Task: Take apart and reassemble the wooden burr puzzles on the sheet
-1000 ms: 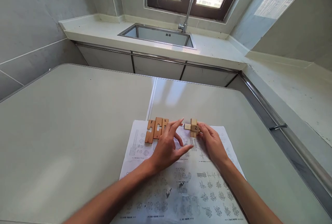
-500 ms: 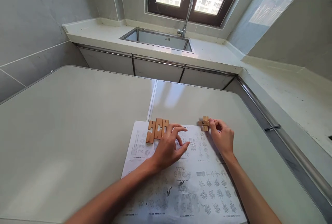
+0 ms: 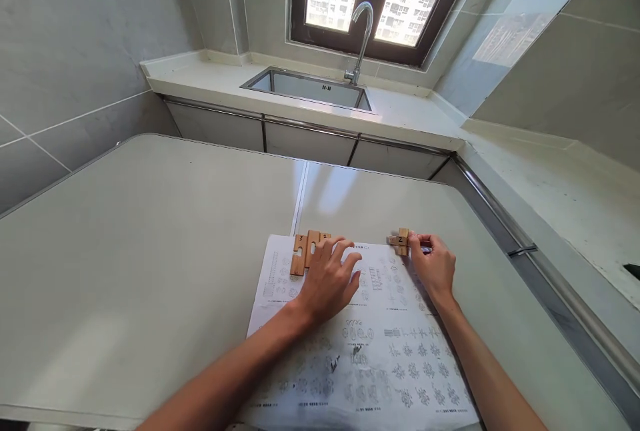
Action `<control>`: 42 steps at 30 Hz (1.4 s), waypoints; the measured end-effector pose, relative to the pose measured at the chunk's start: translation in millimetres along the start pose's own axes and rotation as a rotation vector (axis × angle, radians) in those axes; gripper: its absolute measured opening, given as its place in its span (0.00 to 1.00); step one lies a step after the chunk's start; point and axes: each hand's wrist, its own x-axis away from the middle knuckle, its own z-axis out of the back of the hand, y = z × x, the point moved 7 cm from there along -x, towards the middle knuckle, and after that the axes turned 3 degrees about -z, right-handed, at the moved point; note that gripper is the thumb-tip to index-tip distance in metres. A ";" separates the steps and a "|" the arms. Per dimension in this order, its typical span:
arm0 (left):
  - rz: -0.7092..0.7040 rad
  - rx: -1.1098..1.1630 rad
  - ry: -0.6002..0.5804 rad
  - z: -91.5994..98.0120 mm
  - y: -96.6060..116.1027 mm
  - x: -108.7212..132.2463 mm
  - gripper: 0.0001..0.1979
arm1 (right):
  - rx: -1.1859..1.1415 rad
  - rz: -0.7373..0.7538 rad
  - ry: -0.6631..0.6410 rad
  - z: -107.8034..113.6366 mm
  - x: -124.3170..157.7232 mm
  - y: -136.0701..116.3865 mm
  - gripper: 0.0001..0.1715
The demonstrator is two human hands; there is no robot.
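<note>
- Held the cross-shaped wooden block in the right hand, at one o'clock from the middle of the printed sheet, right by the sheet's far edge.
- Clamped the thumb and fingers of that hand together on the block's three o'clock end; could not tell whether lifted or resting.
- Spread the left hand's fingers apart and bent, back of the hand up, between ten and eleven o'clock from the sheet's middle, with nothing visibly gripped.
- Had the slotted piece marked 3, the middle slotted piece and the slotted piece with a 2 side by side at eleven o'clock, lying flat at the sheet's far edge.
- Hid much of the last piece under the left hand; could not tell touching from hovering.
- Showed at least two lengths of wood already crossed in the block; too small for an exact count.
- Showed the three flat pieces loose, well apart from the block; judged the joining, on that evidence, only partway along.
- Had the sink and tap at twelve o'clock, beyond the table.
</note>
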 end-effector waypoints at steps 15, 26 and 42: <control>0.187 -0.287 -0.091 -0.6 -32.5 3.4 0.26 | -0.175 0.536 -0.035 15.4 71.6 -96.1 0.08; 0.107 -0.057 -0.251 30.7 -79.8 28.1 0.41 | -0.089 0.712 -0.572 -58.9 118.1 -129.4 0.35; 0.128 0.118 -0.337 42.6 -103.4 33.0 0.37 | -0.167 0.754 -0.647 -81.0 112.0 -132.4 0.42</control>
